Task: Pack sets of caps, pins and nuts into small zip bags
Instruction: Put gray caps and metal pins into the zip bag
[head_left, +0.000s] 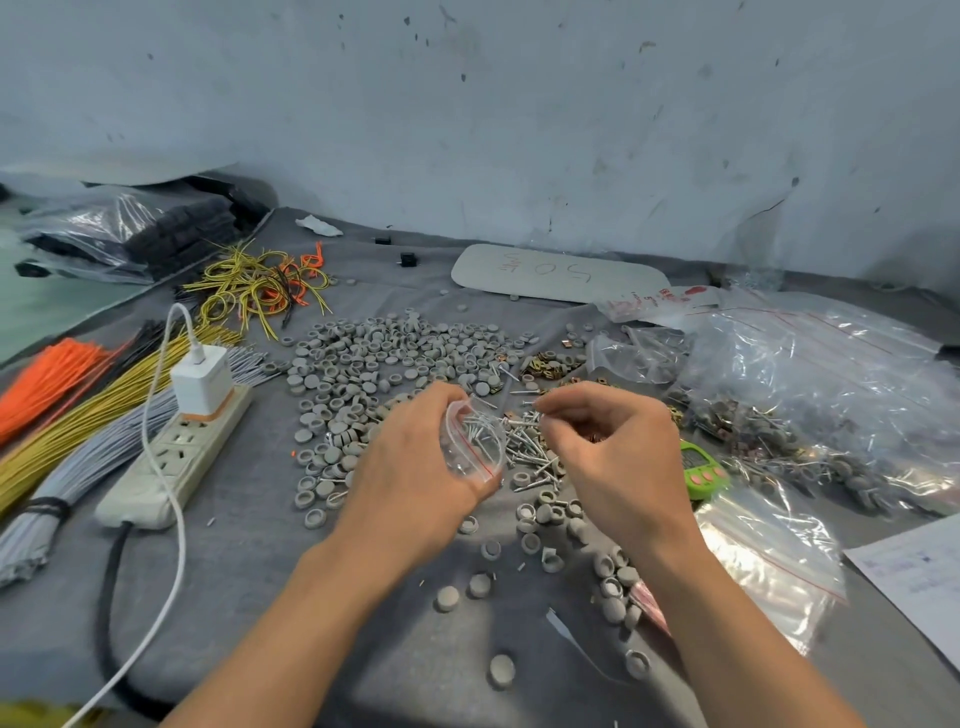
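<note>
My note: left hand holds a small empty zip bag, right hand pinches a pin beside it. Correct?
Not empty: the head view shows metal pins inside the zip bag in the left hand. The right hand does pinch a pin beside it.

The caps (395, 358) spread over the table (249, 571) at mid-frame; the nuts (550, 364) lie at their right edge; the pins (524, 447) lie just below the nuts; the small zip bag (475, 441) sits in the left hand (410, 467), over the pins' left side, with pins in it; the right hand (608, 447) is just right of it; the power strip (176, 457) lies at left, a charger (202, 382) plugged into its far end; wire bundles (78, 415) fill the left edge; a large bag (810, 395) lies at right; a timer (701, 470) sits between the right hand and that bag.
</note>
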